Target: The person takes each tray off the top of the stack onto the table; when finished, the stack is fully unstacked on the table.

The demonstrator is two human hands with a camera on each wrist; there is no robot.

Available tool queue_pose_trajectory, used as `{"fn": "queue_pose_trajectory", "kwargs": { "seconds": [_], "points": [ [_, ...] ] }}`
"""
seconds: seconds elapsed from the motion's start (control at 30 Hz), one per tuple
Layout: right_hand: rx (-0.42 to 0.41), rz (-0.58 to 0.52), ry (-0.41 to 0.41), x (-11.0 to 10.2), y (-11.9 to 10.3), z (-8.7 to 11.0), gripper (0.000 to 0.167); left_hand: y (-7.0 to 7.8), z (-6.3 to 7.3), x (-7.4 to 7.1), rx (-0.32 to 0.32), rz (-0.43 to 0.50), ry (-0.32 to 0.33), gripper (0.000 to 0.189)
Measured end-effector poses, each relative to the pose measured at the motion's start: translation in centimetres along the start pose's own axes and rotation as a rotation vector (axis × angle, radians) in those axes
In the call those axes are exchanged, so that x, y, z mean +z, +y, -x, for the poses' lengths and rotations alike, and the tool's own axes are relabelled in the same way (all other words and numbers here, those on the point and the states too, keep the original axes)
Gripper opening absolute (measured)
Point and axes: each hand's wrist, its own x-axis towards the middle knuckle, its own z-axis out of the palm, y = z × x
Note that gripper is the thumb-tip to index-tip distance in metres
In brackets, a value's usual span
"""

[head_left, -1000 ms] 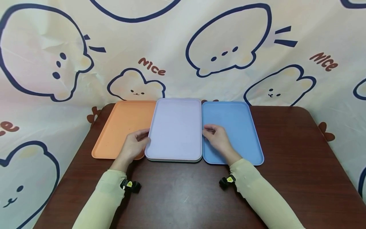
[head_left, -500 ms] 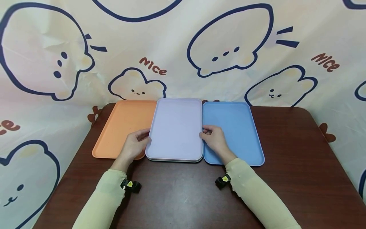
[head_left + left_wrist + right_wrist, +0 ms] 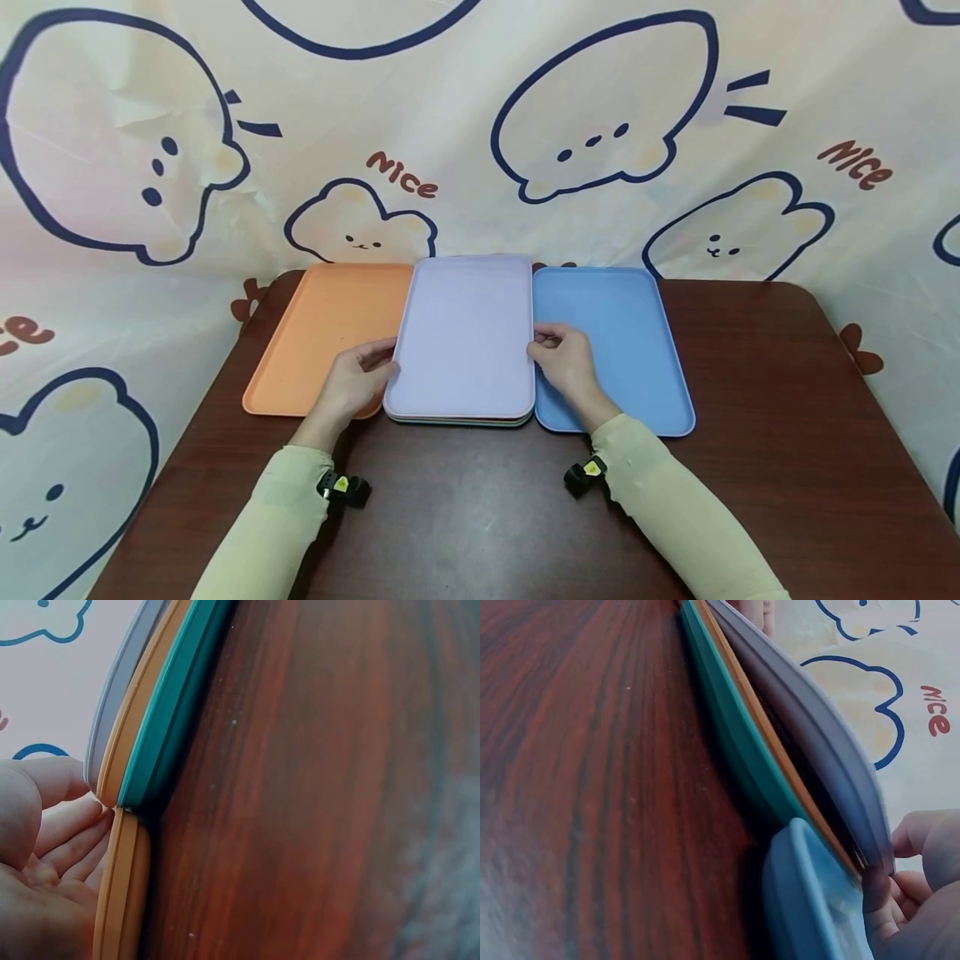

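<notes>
At frame centre, the lavender tray (image 3: 465, 342) is pinched by the left hand (image 3: 352, 379) and right hand (image 3: 568, 362), apparently for unstacking, with level lifting seemingly called for.

Right hand (image 3: 924, 900): pinches lilac tray (image 3: 821, 731) by its edge.
Lilac tray: parted from orange tray (image 3: 778, 750) by gap beyond right hand.
Green tray (image 3: 739, 742): beneath orange tray.
Blue tray (image 3: 793, 892): just beside right hand.

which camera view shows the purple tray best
The head view: there the purple tray shows almost its whole face, between the left hand and right hand. The left wrist view shows only part of its side, beside an orange tray; the right wrist view shows its side and a dark gap beneath.
</notes>
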Motion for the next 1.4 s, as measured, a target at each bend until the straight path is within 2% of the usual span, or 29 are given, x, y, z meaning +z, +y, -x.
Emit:
{"fn": "queue_pose_trajectory", "kwargs": {
  "seconds": [0.27, 0.37, 0.57, 0.73, 0.97, 1.2, 1.4],
  "points": [
    [0.052, -0.051, 0.024, -1.1, -0.4, 0.4, 0.039, -0.2, -0.1, 0.3, 0.041, -0.002, 0.014, 0.047],
    [0.056, -0.1, 0.07, -1.4, -0.2, 0.7, 0.038, -0.1, -0.2, 0.4, 0.042, 0.007, 0.016, 0.049],
    [0.057, -0.196, 0.213, -2.0, 0.2, 1.2, 0.034, 0.1, -0.2, 0.4, 0.014, -0.015, 0.016, 0.05],
    [0.071, -0.222, 0.239, -3.1, 1.0, 1.4, 0.031, 0.2, -0.2, 0.5, 0.003, -0.017, 0.015, 0.05],
    [0.113, -0.246, 0.237, -5.6, 1.7, 2.0, 0.031, 0.4, -0.2, 0.5, 0.0, -0.031, 0.004, 0.05],
    [0.143, -0.264, 0.271, -8.8, 2.3, 2.6, 0.03, 0.2, -0.1, 0.5, -0.005, -0.055, 0.0, 0.05],
    [0.223, -0.251, 0.272, -12.3, 3.2, 2.9, 0.035, 0.2, -0.1, 0.4, 0.0, -0.062, 0.001, 0.05]
  ]
}}
